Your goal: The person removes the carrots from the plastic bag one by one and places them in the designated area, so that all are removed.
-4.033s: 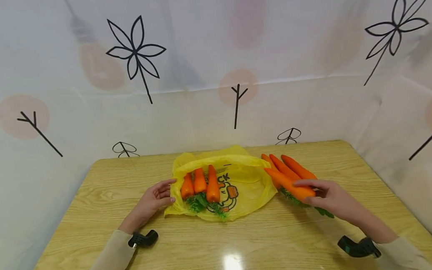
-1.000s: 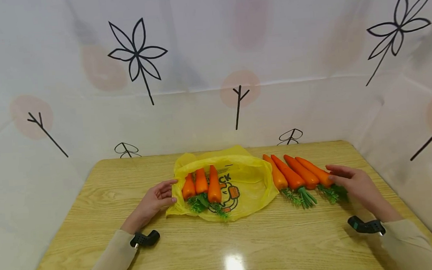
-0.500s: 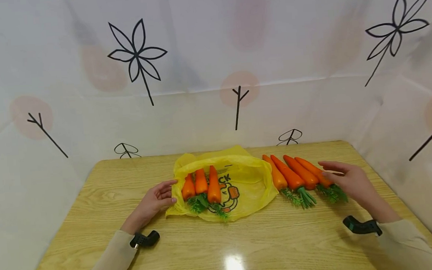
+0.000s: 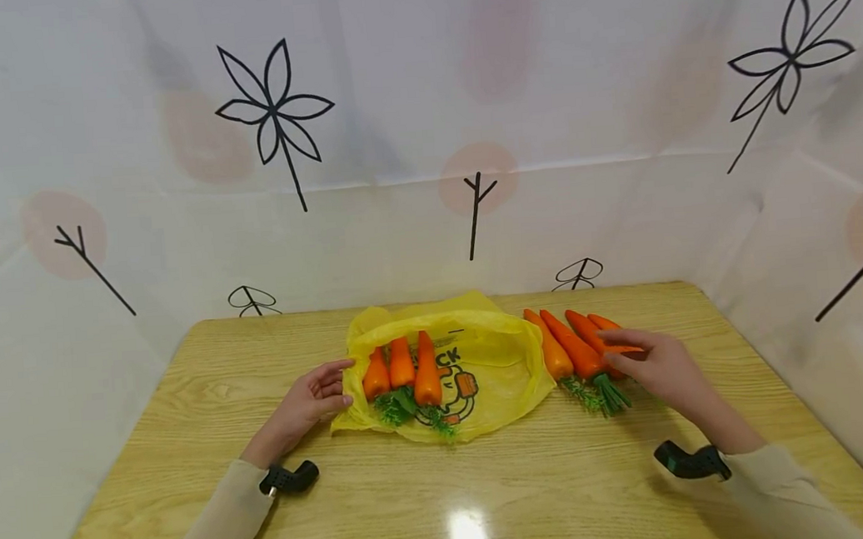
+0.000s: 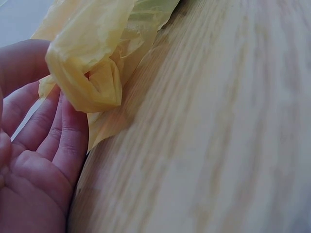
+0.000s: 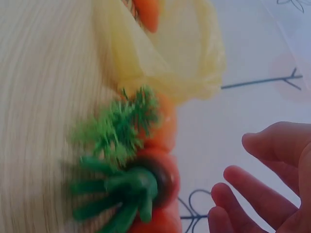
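A yellow plastic bag [image 4: 498, 419] lies on the table with its mouth facing me. Three orange carrots [image 4: 427, 378] with green tops rest inside its left part. At the bag's left edge my left hand [image 4: 311, 401] holds the plastic between thumb and fingers, as the left wrist view also shows. Several more carrots [image 4: 574, 345] lie side by side right of the bag. Over the right end of this row hovers my right hand [image 4: 659, 366], fingers spread and nothing in them, partly covering the rightmost carrots. One carrot's thick green stalks [image 6: 124, 187] show in the right wrist view.
The wooden table [image 4: 388, 506] ends at a white patterned cloth [image 4: 398, 222] that hangs behind and along both sides. Black wrist cameras [image 4: 290, 477] sit on both wrists.
Four seconds ago my right hand held a carrot; it was laid at the row's right end and released. Since then that hand has moved left over the row. The left hand stays put.
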Demonstrator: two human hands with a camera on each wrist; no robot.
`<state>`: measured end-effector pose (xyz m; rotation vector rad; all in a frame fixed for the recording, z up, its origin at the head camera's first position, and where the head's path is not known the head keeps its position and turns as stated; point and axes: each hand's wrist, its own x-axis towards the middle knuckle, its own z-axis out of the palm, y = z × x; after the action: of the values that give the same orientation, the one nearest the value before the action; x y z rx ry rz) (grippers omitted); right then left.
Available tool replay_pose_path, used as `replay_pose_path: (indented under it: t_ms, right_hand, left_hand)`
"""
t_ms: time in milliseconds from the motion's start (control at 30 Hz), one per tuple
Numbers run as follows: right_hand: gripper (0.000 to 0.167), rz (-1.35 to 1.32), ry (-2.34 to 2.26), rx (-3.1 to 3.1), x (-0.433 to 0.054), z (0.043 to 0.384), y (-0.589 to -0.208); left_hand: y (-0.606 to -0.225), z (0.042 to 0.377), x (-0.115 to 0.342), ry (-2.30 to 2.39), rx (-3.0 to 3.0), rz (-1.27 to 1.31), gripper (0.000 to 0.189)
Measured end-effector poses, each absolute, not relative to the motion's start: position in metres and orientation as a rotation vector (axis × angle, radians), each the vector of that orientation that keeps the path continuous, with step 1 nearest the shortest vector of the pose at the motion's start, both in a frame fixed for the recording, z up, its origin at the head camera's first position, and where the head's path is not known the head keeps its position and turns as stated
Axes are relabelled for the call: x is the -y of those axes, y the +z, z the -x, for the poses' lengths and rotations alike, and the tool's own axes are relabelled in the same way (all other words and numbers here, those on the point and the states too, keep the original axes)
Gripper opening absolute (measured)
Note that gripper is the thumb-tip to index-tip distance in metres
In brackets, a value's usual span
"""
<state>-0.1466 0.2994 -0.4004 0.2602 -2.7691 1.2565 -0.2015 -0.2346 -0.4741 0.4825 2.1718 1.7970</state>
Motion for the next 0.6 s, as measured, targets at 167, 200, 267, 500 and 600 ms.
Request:
replay_pose_path:
  t_ms: [167, 200, 267, 500, 600]
  right_hand:
    - [0.039, -0.288, 1.291, 2.762, -0.283, 0.149, -0.406]
    - [0.039, -0.295, 1.299, 2.762, -0.28, 0.149, -0.407]
    - [0.038, -0.318, 1.325, 2.75, -0.273, 0.15, -0.408]
    - [0.032, -0.402, 1.326, 2.726, -0.248, 0.155, -0.413]
    - [0.031, -0.431, 1.34, 2.718, -0.237, 0.157, -0.416]
  left_hand:
    - [-0.474, 0.202, 0.234, 1.797, -2.164, -0.473, 0.064]
    - [-0.475, 0.202, 0.235, 1.797, -2.164, -0.474, 0.064]
    - [-0.475, 0.202, 0.235, 1.793, -2.169, -0.48, 0.064]
    - [-0.476, 0.202, 0.236, 1.813, -2.143, -0.489, 0.064]
    - [-0.476, 0.202, 0.235, 1.829, -2.122, -0.499, 0.064]
